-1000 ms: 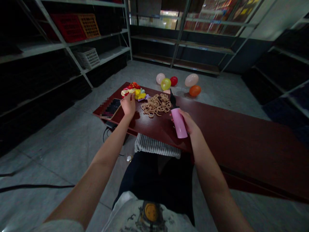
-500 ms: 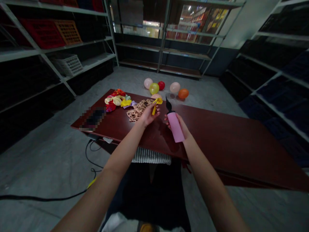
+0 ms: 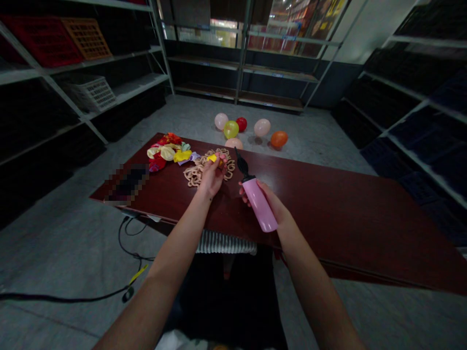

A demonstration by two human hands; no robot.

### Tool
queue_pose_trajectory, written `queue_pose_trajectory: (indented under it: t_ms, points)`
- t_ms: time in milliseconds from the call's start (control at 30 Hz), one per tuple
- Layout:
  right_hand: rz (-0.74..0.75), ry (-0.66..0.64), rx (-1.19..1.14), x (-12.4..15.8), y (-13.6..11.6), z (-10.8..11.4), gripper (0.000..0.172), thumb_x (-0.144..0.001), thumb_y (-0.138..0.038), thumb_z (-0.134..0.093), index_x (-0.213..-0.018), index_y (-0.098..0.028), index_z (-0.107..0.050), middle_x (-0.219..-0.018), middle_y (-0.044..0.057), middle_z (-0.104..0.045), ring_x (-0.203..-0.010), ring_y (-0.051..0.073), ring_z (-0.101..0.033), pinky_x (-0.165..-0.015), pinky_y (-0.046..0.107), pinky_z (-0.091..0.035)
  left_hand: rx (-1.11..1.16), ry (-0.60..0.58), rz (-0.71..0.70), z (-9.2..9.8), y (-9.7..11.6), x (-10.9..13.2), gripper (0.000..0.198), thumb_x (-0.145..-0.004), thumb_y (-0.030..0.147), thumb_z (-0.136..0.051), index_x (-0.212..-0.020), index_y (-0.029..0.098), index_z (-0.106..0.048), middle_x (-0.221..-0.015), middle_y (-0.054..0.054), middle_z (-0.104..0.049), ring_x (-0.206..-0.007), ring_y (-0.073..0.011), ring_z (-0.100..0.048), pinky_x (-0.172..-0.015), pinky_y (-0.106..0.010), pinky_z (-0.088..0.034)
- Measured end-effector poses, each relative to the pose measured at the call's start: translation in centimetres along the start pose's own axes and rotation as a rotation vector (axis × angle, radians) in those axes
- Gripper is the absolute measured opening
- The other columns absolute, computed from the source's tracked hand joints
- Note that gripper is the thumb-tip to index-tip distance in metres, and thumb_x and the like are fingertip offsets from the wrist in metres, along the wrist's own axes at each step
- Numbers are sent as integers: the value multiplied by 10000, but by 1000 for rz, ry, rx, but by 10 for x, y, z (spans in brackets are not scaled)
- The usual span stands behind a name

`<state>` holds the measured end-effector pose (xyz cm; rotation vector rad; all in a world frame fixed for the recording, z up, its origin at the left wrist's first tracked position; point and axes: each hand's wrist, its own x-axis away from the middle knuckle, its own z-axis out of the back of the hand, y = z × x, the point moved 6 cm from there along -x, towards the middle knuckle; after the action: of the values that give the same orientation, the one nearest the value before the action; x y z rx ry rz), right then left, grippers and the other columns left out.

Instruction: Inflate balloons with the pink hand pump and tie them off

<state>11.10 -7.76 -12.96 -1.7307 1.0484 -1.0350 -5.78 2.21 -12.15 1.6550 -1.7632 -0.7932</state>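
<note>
My left hand [image 3: 213, 177] is closed on a limp yellow balloon [image 3: 212, 158], which shows partly between its fingers. Below and around that hand lies a heap of beige, curled long balloons [image 3: 193, 175] on the table. My right hand [image 3: 268, 199] wraps around the pink barrel of a balloon pump [image 3: 260, 204], whose black nozzle points up and away to the left. The nozzle and the yellow balloon are apart. Left of the beige heap is a pile of uninflated balloons [image 3: 167, 152] in red, cream, yellow and other colours.
The dark red table [image 3: 328, 209] reaches far to the right. A blurred-out flat dark object [image 3: 127, 183] lies at its left end. Inflated balloons, one of them orange [image 3: 279, 139], rest on the floor behind. Cables [image 3: 73, 300] run along the floor at left; shelves [image 3: 273, 102] stand around.
My left hand has moved left with the yellow balloon, now more covered by the fingers. The pump in my right hand leans further left. The whole view has shifted slightly.
</note>
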Motion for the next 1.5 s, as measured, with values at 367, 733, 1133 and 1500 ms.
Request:
queue_pose_trajectory:
  t_ms: [367, 733, 1133, 1500]
  points:
    - [-122, -119, 143, 8, 2, -15, 522, -927, -643, -508, -1027, -179, -724, -859, 84, -748, -670, 159, -640, -670, 280, -556, -1, -24, -98, -1, 8, 3, 349, -1084, 257, -376, -1377, 233, -565, -1416, -95, -626, -1343, -196, -560, -1075, -354, -487]
    - [-115, -153, 94, 8, 3, -17, 450, -920, -602, -573, -986, -176, -702, -854, 68, -738, -660, 147, -643, -618, 264, -548, 37, -33, -79, -8, 7, 4, 381, -1080, 228, -406, -1441, 216, -526, -1380, -109, -648, -1312, -236, -590, -1057, -390, -501]
    - [-121, -177, -22, 2, 11, -10, 482, -935, -573, -585, -1149, -154, -688, -879, 70, -740, -674, 143, -654, -609, 246, -555, 246, -86, 80, -13, -9, 8, 469, -980, 128, -613, -1437, 211, -548, -1243, -117, -729, -1106, -218, -714, -1035, -359, -498]
    - [-111, -154, -56, 8, 6, -12, 474, -954, -571, -560, -1139, -156, -694, -875, 68, -731, -663, 128, -642, -606, 238, -552, 192, -188, 132, -20, -14, 15, 324, -971, 190, -642, -1295, 169, -654, -1106, -111, -768, -955, -203, -740, -930, -326, -534]
